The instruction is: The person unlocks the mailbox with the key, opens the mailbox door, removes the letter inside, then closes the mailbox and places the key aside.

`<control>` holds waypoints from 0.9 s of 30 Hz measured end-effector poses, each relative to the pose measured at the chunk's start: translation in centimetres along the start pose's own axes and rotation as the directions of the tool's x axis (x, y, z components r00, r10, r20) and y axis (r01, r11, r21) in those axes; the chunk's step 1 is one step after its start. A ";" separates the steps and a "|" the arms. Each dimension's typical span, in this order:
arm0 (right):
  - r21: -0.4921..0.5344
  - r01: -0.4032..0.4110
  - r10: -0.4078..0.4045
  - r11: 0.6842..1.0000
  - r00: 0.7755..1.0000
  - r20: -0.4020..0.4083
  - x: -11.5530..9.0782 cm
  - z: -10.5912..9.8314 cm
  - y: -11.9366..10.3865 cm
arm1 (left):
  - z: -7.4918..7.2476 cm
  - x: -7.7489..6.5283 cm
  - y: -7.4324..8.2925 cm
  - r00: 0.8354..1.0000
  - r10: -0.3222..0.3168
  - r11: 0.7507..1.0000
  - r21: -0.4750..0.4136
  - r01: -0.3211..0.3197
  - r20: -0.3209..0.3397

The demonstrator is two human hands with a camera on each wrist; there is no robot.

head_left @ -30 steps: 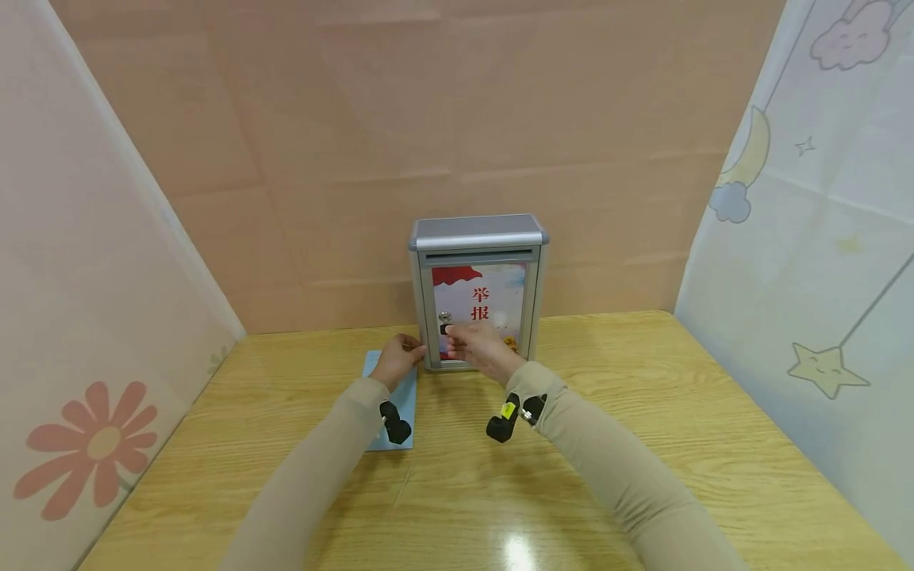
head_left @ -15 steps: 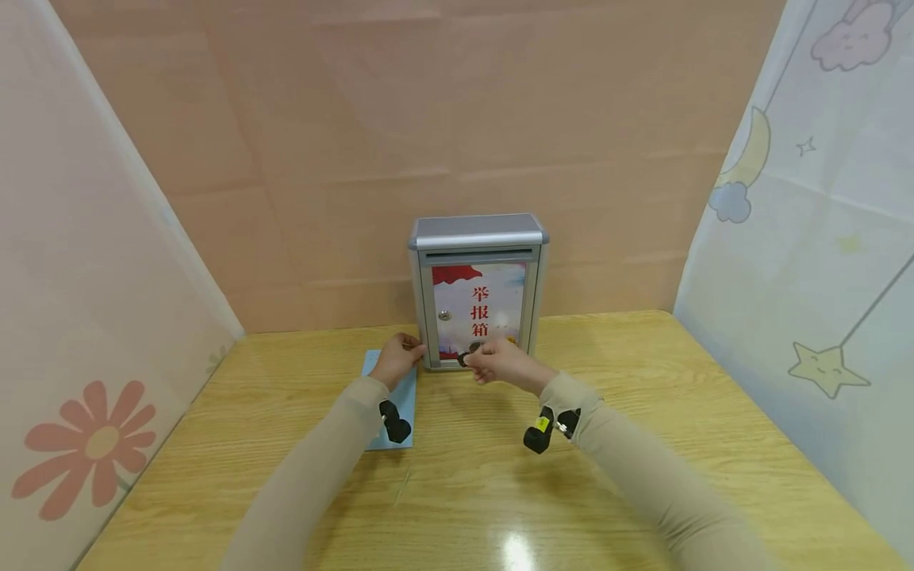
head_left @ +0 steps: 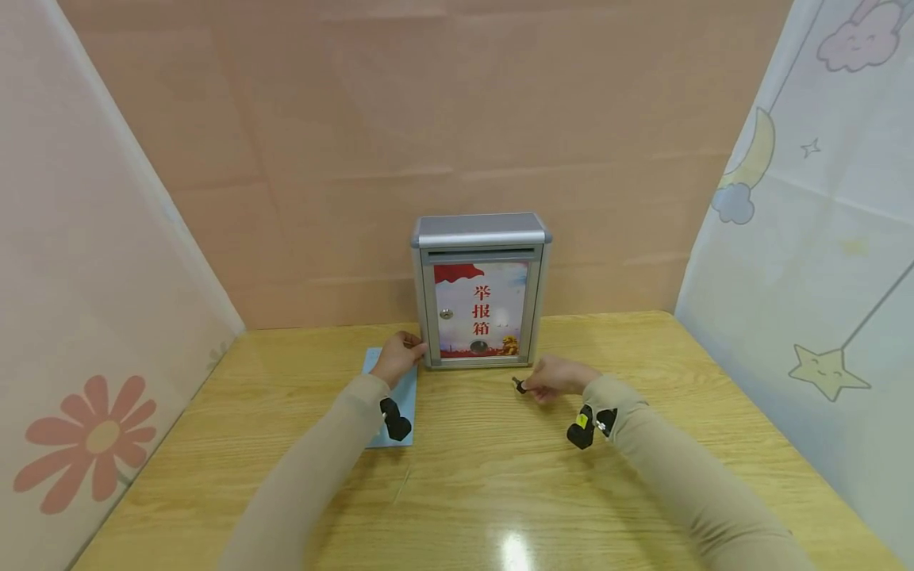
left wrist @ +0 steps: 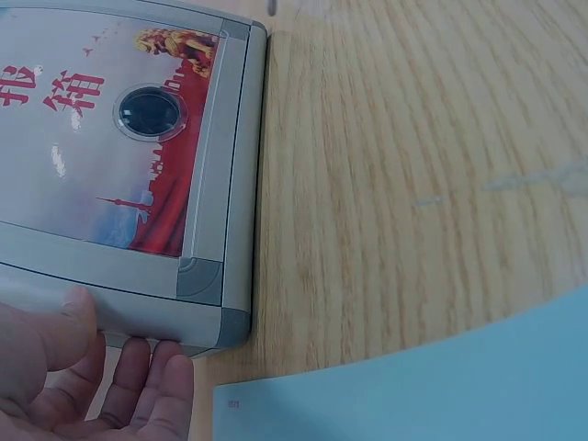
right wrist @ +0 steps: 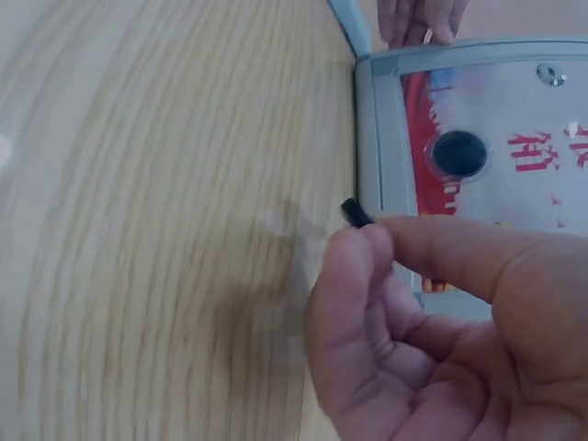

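A grey metal drop box (head_left: pixel 480 274) stands upright near the back of the table, its door shut. The door bears red lettering, a round lock (head_left: pixel 446 314) with no key in it, and a small round dark window (left wrist: pixel 151 112). At the box's lower left side, my left hand (head_left: pixel 396 358) holds on, the thumb on the side wall and the fingers bent by the rear edge. My right hand (head_left: pixel 557 376) pinches a small key with a black head (head_left: pixel 520 386) between thumb and forefinger, in front of the box's lower right corner. In the right wrist view only a black piece (right wrist: pixel 356 213) shows.
A light blue sheet (head_left: pixel 404 404) lies flat on the wooden table (head_left: pixel 457 476), left of the box and partly under my left forearm. An orange-brown backdrop (head_left: pixel 343 159) hangs behind. Printed cloth panels (head_left: pixel 807 238) flank both sides.
My right hand has moved from beside the lock, down across the door and right, off the box's front, carrying the key. My left hand stays at the box's side.
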State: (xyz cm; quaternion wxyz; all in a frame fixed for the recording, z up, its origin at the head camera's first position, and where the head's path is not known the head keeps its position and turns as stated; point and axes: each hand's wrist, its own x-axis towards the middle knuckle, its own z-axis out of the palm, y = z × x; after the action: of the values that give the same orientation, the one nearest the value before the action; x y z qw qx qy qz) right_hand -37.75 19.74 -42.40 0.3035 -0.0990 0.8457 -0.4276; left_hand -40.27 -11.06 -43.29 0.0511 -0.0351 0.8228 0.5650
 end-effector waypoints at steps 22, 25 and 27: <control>-0.144 -0.185 0.191 0.972 0.981 0.033 0.7 0.5 -0.6 | 0.0 0.2 -0.2 1.000 -0.004 0.999 -0.040 0.005 0.009; -0.143 -0.181 0.189 0.973 0.981 0.040 0.6 0.5 -0.6 | 0.0 0.1 -0.2 1.000 0.004 0.999 -0.034 -0.003 0.008; -0.142 -0.178 0.186 0.974 0.981 0.046 0.6 0.4 -0.6 | 0.0 0.1 -0.1 1.000 0.003 0.999 -0.036 -0.002 0.007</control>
State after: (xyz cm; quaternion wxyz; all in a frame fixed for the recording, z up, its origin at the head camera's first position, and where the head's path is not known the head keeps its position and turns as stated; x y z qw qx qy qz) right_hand -38.03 18.82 -42.34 0.3587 -0.0541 0.8692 -0.3359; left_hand -40.34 -11.11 -43.40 0.0528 -0.0330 0.8122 0.5801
